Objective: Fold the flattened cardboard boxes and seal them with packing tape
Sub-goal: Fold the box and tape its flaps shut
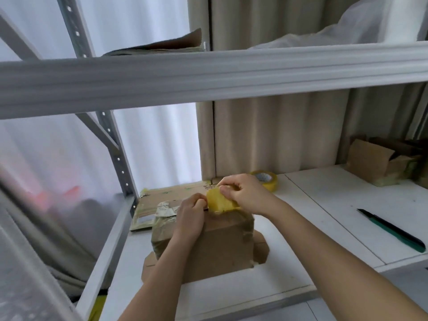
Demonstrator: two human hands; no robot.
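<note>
A folded brown cardboard box (222, 244) stands upright on the white shelf board (324, 205), its lower flaps spread out under it. Above its top edge is a roll of yellow packing tape (220, 201). My right hand (243, 193) grips this roll from the right, fingers curled over it. My left hand (191, 216) pinches at the roll's left edge, by the box top. A second yellow tape roll (266, 179) lies behind my right hand. Flattened cardboard (166, 195) lies at the back left, with crumpled tape scraps on it.
A green and black utility knife (391, 229) lies on the right of the shelf board. Assembled and open boxes (379, 161) stand at the far right. A grey shelf beam (208, 75) crosses overhead, with flat cardboard (162, 46) on the upper shelf. Curtains hang behind.
</note>
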